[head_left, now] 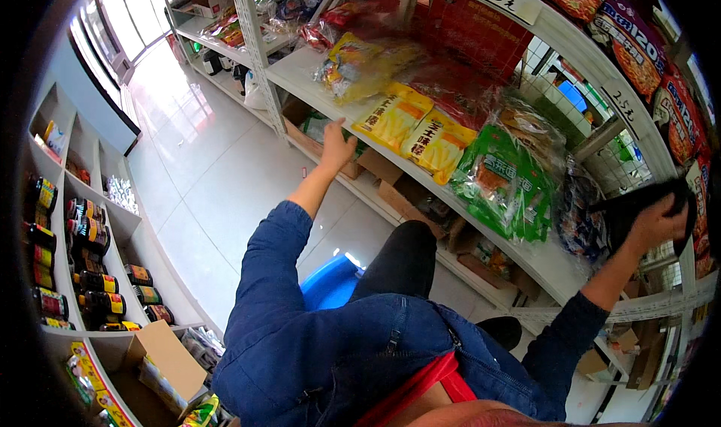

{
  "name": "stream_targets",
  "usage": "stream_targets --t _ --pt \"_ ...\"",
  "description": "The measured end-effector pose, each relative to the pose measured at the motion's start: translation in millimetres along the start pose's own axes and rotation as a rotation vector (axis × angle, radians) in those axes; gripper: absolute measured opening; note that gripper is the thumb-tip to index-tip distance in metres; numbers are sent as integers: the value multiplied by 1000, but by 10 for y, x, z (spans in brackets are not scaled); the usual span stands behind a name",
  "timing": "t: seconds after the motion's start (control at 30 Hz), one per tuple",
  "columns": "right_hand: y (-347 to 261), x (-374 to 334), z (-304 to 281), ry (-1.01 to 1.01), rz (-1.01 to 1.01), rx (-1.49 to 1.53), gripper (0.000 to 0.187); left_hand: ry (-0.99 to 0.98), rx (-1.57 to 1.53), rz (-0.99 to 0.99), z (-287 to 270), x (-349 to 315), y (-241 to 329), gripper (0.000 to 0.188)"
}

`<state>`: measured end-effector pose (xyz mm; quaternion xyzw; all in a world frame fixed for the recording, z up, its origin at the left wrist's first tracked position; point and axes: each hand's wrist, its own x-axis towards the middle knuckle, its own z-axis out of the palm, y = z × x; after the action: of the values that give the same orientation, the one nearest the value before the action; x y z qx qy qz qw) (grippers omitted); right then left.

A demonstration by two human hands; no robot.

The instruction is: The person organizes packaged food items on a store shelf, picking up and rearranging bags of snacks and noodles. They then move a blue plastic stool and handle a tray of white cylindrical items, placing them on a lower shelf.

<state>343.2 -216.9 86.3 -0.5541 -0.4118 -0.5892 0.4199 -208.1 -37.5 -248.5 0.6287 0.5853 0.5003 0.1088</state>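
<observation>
My left hand (338, 147) is at the front edge of the white shelf (300, 78), beside yellow snack packets (394, 115). Its visible fingers are apart and nothing shows in them; some fingertips are hard to make out. Far to the right, my right hand (655, 223) is closed on a black cloth (627, 211), which hangs beside the shelf's right end. Between my hands lie more yellow packets (439, 145), green snack packets (502, 179) and dark blue wrapped packets (582, 213), many under clear plastic.
Red and purple noodle packets (627, 44) fill the upper shelf at right. Cardboard boxes (409, 202) sit on the lower shelf. A blue plastic stool or tub (330, 280) stands by my leg. Dark bottles and jars (90, 235) line shelving at left, with an open carton (169, 359) below.
</observation>
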Motion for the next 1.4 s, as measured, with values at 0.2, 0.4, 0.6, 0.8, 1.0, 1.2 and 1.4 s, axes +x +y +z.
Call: stream_targets --t 0.2,0.4,0.6,0.8,1.0,1.2,1.4 --pt "-1552 -401 162 -704 -186 538 39 161 -128 -327 6 832 -613 62" --pt "392 -977 320 -986 293 272 59 318 21 -248 23 1217 -936 66" --pt "1454 -2143 501 -1359 336 -229 53 250 359 -130 59 1754 -293 72" --pt "677 -2490 591 -1400 170 -143 38 162 546 -197 260 2051 -265 74" --pt "-360 -1901 575 -1231 133 147 32 291 437 -105 369 2067 -565 67" --pt "-922 -1663 634 -1306 156 419 36 108 235 -319 121 2322 -767 52" --pt "-1036 -1682 512 -1337 244 450 34 229 -123 -54 180 1933 11 39"
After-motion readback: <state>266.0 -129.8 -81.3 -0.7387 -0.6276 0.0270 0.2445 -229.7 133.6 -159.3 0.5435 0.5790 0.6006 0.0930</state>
